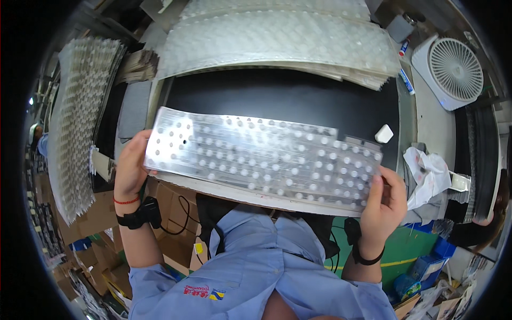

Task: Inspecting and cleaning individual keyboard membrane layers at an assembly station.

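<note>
A thin, shiny, translucent keyboard membrane with rows of round dots is stretched between my hands above the front of the black work surface. My left hand grips its left end, fingers mostly behind it. At the lower right corner, my right hand pinches it between thumb and fingers. Glare whitens the left part of the membrane. A small white block lies on the work surface just beyond the membrane's right end.
A broad stack of similar translucent sheets covers the back of the bench. More sheets stand stacked at the left. To the right are a white fan, blue markers and a crumpled white cloth. Cardboard boxes sit below at left.
</note>
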`<state>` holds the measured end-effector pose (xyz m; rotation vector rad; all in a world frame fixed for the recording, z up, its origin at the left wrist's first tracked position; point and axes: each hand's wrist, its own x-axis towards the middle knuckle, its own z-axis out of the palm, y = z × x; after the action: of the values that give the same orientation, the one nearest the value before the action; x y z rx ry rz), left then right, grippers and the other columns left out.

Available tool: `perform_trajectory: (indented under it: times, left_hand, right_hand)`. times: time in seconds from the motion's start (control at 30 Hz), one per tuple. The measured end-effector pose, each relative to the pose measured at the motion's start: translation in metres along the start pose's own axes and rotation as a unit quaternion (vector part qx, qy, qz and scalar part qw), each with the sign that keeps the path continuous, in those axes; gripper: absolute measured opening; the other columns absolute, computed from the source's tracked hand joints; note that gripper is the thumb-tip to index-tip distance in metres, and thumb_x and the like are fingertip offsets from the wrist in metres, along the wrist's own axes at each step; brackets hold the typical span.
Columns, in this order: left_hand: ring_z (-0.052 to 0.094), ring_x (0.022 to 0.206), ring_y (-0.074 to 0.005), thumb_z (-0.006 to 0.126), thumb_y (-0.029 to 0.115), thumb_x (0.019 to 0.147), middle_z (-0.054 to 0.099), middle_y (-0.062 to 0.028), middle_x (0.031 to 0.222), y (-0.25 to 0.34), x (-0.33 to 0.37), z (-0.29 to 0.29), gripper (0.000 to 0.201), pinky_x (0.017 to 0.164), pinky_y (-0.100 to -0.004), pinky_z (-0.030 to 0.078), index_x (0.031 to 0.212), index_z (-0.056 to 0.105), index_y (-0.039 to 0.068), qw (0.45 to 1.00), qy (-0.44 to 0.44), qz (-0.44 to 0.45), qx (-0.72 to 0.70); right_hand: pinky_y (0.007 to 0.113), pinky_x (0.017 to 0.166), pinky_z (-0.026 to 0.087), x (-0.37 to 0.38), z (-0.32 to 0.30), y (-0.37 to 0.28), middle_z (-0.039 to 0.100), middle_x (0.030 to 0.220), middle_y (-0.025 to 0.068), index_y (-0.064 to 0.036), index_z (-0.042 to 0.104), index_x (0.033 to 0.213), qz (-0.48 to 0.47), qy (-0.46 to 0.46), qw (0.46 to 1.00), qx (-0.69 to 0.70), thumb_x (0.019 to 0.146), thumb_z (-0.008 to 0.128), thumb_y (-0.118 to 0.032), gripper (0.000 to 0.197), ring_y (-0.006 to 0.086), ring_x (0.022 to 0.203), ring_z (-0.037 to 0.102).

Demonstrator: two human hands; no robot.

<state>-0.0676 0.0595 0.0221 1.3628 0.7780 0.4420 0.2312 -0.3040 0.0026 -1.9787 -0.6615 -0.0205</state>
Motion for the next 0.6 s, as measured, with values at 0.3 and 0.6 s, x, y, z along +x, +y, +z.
perform_trajectory:
  times: [0.3, 0.6]
  left_hand:
    - [0.058, 0.063, -0.0020, 0.049, 0.016, 0.102, 0.066, -0.0014, 0.086, 0.013, 0.008, 0.025, 0.030, 0.054, -0.0164, 0.049, 0.124, 0.055, -0.003, 0.993, -0.024, -0.071, 0.095]
    - [0.059, 0.064, -0.0031, 0.051, 0.018, 0.103, 0.066, -0.0001, 0.089, 0.023, 0.018, 0.047, 0.025, 0.055, -0.0171, 0.049, 0.121, 0.057, 0.001, 0.989, -0.060, -0.110, 0.077]
  right_hand:
    - [0.022, 0.067, 0.046, -0.002, -0.024, 0.016, 0.063, 0.106, 0.0142, 0.0006, 0.057, 0.103, -0.099, 0.066, 0.990, 0.079, 0.093, 0.058, 0.003, 0.010, 0.0139, 0.081, 0.057]
    - [0.020, 0.063, 0.047, -0.001, -0.055, 0.032, 0.062, 0.094, 0.0044, -0.0043, 0.053, 0.106, 0.171, -0.004, 0.912, 0.372, 0.098, 0.058, -0.007, 0.009, 0.0072, 0.073, 0.056]
